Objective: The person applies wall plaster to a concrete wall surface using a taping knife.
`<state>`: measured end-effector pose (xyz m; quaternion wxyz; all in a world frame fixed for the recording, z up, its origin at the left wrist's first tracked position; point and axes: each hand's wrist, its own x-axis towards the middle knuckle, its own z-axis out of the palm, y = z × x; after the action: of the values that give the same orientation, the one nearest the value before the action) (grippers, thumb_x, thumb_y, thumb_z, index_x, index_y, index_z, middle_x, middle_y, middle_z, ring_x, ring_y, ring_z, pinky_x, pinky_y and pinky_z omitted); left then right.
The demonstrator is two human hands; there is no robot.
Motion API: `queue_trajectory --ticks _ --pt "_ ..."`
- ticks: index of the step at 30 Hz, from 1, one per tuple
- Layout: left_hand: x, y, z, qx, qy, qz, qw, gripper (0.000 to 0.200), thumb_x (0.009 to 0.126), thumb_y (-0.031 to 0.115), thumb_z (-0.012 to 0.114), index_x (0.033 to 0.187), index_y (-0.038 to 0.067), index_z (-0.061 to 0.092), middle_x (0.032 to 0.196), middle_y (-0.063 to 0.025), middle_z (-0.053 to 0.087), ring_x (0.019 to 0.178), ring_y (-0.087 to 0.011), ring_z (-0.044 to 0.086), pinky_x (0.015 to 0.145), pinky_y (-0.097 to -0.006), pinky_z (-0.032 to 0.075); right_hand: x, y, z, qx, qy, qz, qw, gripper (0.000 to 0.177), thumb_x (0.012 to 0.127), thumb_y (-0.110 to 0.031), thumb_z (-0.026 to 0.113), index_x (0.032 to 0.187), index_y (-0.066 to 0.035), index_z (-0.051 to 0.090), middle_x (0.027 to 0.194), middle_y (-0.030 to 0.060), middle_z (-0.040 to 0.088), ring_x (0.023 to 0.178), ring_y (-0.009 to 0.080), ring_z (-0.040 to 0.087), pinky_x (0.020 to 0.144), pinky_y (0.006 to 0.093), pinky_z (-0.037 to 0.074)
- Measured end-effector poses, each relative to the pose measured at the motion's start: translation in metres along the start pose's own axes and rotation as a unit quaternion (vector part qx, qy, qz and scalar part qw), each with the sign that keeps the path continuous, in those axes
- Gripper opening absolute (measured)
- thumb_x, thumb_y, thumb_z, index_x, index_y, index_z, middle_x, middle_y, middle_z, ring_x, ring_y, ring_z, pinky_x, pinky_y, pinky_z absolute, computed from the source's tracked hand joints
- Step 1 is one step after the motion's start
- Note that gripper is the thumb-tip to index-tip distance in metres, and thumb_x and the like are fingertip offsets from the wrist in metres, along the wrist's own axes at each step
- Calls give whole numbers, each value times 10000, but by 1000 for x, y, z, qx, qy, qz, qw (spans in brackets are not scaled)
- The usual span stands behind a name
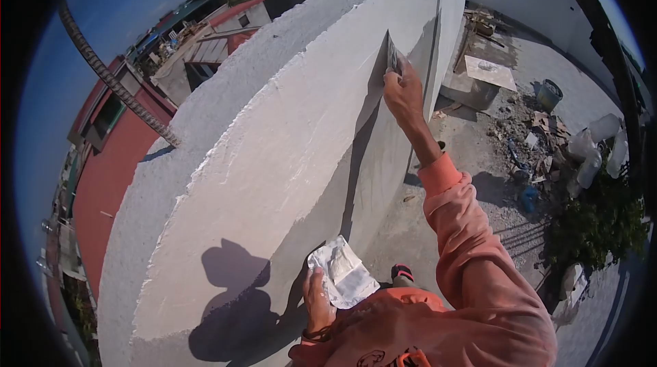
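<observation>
The work surface is a long wall [294, 127] under bright sun, its face coated white in the upper part and bare grey cement lower down, with a rough, ragged top edge. The person's shadow falls across the coated face. On the right lies a concrete floor [410, 230] with rubble [513, 134], a bucket [549, 95], a pale board [490, 73], plastic bags [587, 155] and a leafy plant [599, 220]. Beyond the wall, on the left, are red-walled buildings [123, 175] and blue sky; a ridged bar [116, 83] leans up from the wall top.

The putty knife [391, 52] is at the upper part of the wall, its thin, dark blade seen nearly edge-on against the white coat. The right hand [405, 86] grips it, fingers closed around it, arm stretched out in a faded orange sleeve. The left hand [318, 302], low beside the wall, is curled at the edge of a whitish, smeared plate [352, 288] bearing a lump of white putty [344, 266], thumb and fingers clamping it.
</observation>
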<state>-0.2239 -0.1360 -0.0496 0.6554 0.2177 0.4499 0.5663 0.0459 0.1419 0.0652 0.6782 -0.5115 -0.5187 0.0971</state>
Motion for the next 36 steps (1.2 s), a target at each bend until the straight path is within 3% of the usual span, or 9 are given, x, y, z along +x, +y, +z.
queue_trajectory --ticks 3,9,19,20,24,27,29,31,36 --pt "8 -7 -11 1 -20 -3 1000 363 990 181 458 1277 -38 503 1230 -138 588 1126 -240 586 991 -363 457 -47 -27 13 -12 0 -126 992 486 842 6 475 1328 24 486 1141 156 557 897 178 578 787 308 498" --pt "11 -11 -19 6 3 -36 999 326 990 183 463 1231 -26 528 1146 -112 604 1062 -216 605 937 -349 485 -146 -91 28 -37 -56 -196 978 686 689 67 506 1371 13 466 1288 249 481 1199 395 487 991 416 421" --pt "27 -45 -57 33 30 -64 997 324 980 217 510 1210 -9 532 1094 -91 601 1021 -199 611 888 -327 498 -252 -148 23 91 -212 -193 954 688 667 8 659 1337 3 500 1302 252 485 1213 411 480 968 529 395" --pt "27 -47 -57 35 30 -58 997 330 980 221 512 1215 -10 528 1100 -93 599 1024 -200 610 890 -327 497 -250 -149 17 114 -234 -192 946 690 669 8 658 1340 2 496 1308 250 484 1219 408 477 968 538 389" --pt "23 -49 -51 33 32 -29 998 359 979 236 522 1236 -14 513 1123 -100 592 1036 -205 606 897 -326 493 -211 -140 -28 197 -223 -95 950 565 770 75 519 1332 61 464 1192 230 548 1067 352 564 884 363 459" --pt "17 -36 -19 16 22 8 1000 399 968 254 544 1256 -19 502 1186 -125 584 1067 -221 602 927 -338 482 -153 -89 -53 142 -154 100 973 239 894 -17 447 1101 30 557 822 83 549 694 149 489 645 280 423" --pt "8 -30 -7 3 42 4 999 405 966 251 544 1260 -24 502 1209 -131 584 1080 -229 600 942 -343 475 -105 -40 -55 150 -47 156 975 128 930 -82 474 985 11 543 721 -10 475 645 66 410 563 247 369" --pt "6 -43 -7 -4 110 8 994 394 970 235 525 1255 -37 509 1211 -129 592 1094 -238 599 950 -351 474 -55 11 -55 112 0 135 984 98 918 -87 467 901 0 507 692 -13 453 623 71 420 543 264 370" --pt "-2 -35 16 24 35 31 999 370 974 199 484 1245 -50 514 1190 -141 603 1084 -244 610 944 -364 488 24 101 -37 -26 22 41 999 192 893 -70 436 1009 48 534 831 132 572 717 246 552 685 361 455"
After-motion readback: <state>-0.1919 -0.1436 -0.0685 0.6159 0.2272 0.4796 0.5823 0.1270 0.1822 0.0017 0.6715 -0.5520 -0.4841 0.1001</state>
